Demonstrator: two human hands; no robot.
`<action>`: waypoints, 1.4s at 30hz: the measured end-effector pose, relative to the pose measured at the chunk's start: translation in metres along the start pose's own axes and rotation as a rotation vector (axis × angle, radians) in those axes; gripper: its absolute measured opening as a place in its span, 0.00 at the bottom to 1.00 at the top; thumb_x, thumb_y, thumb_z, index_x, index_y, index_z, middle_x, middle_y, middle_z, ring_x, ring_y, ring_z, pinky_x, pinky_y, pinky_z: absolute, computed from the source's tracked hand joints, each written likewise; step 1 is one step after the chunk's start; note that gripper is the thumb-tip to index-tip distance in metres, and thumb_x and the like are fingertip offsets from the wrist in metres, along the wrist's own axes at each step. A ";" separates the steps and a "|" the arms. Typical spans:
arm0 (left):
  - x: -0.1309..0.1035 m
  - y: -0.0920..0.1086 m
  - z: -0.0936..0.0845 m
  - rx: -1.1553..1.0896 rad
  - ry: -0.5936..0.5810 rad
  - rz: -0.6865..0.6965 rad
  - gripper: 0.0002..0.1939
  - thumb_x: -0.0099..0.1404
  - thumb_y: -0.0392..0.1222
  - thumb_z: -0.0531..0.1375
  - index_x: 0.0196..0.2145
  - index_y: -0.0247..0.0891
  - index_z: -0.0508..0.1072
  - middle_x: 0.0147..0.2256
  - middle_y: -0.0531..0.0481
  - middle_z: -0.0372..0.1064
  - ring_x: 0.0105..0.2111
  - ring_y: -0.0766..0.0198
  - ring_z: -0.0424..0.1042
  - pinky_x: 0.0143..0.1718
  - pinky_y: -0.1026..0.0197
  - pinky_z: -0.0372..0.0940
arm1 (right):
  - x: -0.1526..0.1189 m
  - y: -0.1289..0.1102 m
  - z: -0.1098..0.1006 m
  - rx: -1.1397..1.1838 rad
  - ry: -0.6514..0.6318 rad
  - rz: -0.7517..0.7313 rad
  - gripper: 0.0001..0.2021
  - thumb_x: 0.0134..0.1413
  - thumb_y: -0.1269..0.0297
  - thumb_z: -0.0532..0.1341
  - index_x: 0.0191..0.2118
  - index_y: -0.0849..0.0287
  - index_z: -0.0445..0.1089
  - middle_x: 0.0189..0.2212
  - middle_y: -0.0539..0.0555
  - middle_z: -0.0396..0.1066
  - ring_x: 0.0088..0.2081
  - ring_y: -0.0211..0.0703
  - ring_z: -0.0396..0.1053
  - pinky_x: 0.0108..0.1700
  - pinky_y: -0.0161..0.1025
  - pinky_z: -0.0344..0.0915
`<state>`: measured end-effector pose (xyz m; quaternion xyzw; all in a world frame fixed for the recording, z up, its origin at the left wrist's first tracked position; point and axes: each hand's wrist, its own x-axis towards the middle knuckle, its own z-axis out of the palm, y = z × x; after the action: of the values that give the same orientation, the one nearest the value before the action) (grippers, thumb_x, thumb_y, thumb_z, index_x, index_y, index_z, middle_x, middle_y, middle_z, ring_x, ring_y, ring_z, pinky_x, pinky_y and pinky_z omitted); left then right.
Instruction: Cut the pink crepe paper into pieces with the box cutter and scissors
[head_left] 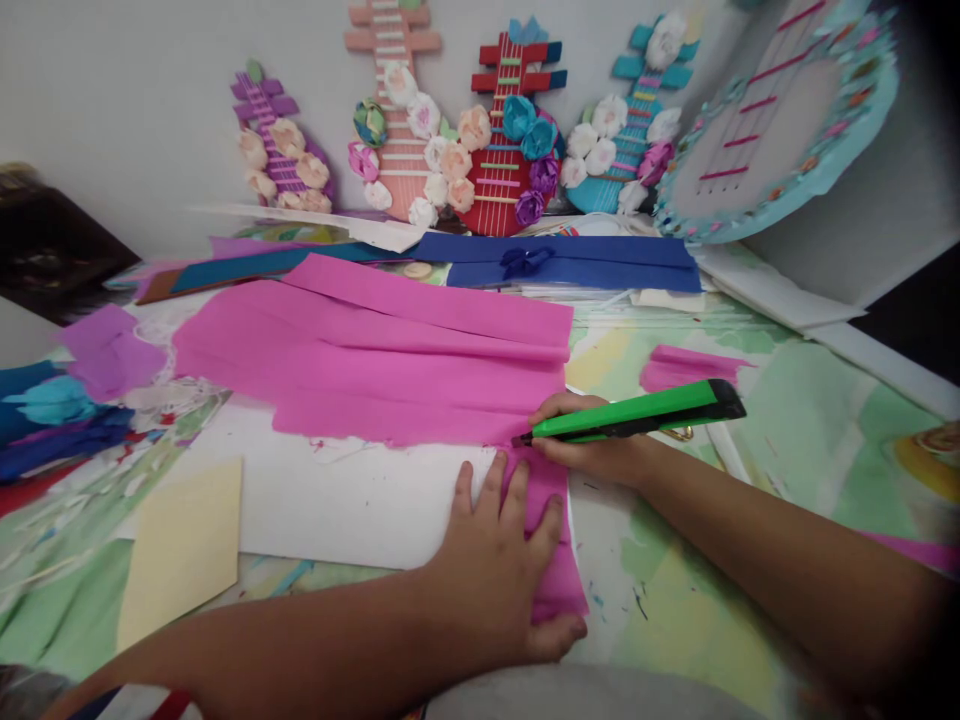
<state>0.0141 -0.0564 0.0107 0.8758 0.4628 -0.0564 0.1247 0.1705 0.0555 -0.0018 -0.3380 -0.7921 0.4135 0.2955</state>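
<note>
A large sheet of pink crepe paper (405, 350) lies creased across a white board (322, 500). Spread flat, my left hand (502, 560) presses on a narrower pink strip (551, 575) that runs toward me at the board's right end. My right hand (592, 445) grips a green utility knife (637, 410) with a black end. The knife's tip touches the pink paper just beyond my left fingertips, where the strip meets the large sheet. A ragged cut edge runs leftward from there.
Decorated paper instruments (495, 150) with flowers lean on the back wall. Blue crepe paper (577, 262) lies behind the pink sheet. A cream card (184, 550) and paper scraps (67, 410) lie at left; a pink scrap (690, 368) is at right.
</note>
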 end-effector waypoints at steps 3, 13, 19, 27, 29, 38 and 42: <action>0.000 0.001 0.000 -0.003 0.002 -0.004 0.42 0.54 0.68 0.39 0.58 0.39 0.46 0.59 0.33 0.37 0.56 0.35 0.29 0.48 0.31 0.29 | 0.001 0.002 0.001 -0.044 -0.004 -0.008 0.06 0.43 0.63 0.59 0.29 0.58 0.69 0.26 0.50 0.69 0.28 0.34 0.66 0.29 0.31 0.62; 0.000 0.003 -0.018 -0.008 -0.097 -0.012 0.41 0.55 0.66 0.41 0.58 0.37 0.46 0.58 0.32 0.37 0.56 0.35 0.31 0.48 0.31 0.33 | -0.005 0.003 -0.002 0.024 0.044 0.015 0.06 0.44 0.64 0.59 0.31 0.58 0.67 0.28 0.50 0.69 0.29 0.34 0.66 0.31 0.31 0.63; -0.001 0.001 -0.014 -0.021 -0.092 -0.008 0.41 0.55 0.66 0.41 0.58 0.37 0.46 0.58 0.32 0.37 0.56 0.35 0.31 0.48 0.31 0.33 | -0.006 0.000 -0.004 0.076 0.021 0.064 0.06 0.44 0.64 0.59 0.31 0.58 0.66 0.28 0.49 0.69 0.31 0.35 0.67 0.32 0.31 0.63; 0.001 0.001 -0.006 -0.011 -0.075 -0.017 0.42 0.54 0.68 0.40 0.59 0.38 0.45 0.59 0.34 0.36 0.57 0.35 0.28 0.48 0.31 0.30 | -0.004 -0.002 -0.004 0.074 0.002 0.064 0.05 0.44 0.65 0.59 0.30 0.59 0.67 0.27 0.50 0.68 0.30 0.35 0.67 0.31 0.32 0.64; 0.002 0.001 -0.007 -0.014 -0.096 -0.020 0.42 0.54 0.68 0.40 0.59 0.38 0.45 0.59 0.34 0.36 0.57 0.35 0.28 0.48 0.31 0.31 | -0.004 -0.002 -0.005 0.072 -0.001 0.058 0.05 0.44 0.64 0.59 0.30 0.59 0.67 0.26 0.49 0.68 0.29 0.35 0.67 0.31 0.32 0.64; 0.001 0.001 -0.009 -0.046 -0.091 -0.022 0.41 0.54 0.67 0.42 0.58 0.38 0.47 0.58 0.32 0.36 0.56 0.35 0.28 0.48 0.31 0.30 | -0.006 0.000 -0.005 0.076 0.015 0.032 0.04 0.44 0.66 0.59 0.30 0.59 0.66 0.26 0.49 0.68 0.29 0.33 0.66 0.31 0.30 0.63; 0.002 0.002 -0.016 -0.051 -0.113 -0.025 0.41 0.54 0.66 0.43 0.58 0.38 0.47 0.58 0.33 0.37 0.56 0.35 0.30 0.48 0.31 0.31 | -0.006 0.001 -0.005 0.063 0.028 0.016 0.04 0.44 0.65 0.59 0.29 0.59 0.66 0.26 0.49 0.68 0.29 0.33 0.66 0.31 0.30 0.63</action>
<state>0.0165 -0.0519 0.0257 0.8619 0.4673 -0.0955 0.1725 0.1781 0.0537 -0.0014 -0.3406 -0.7717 0.4359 0.3138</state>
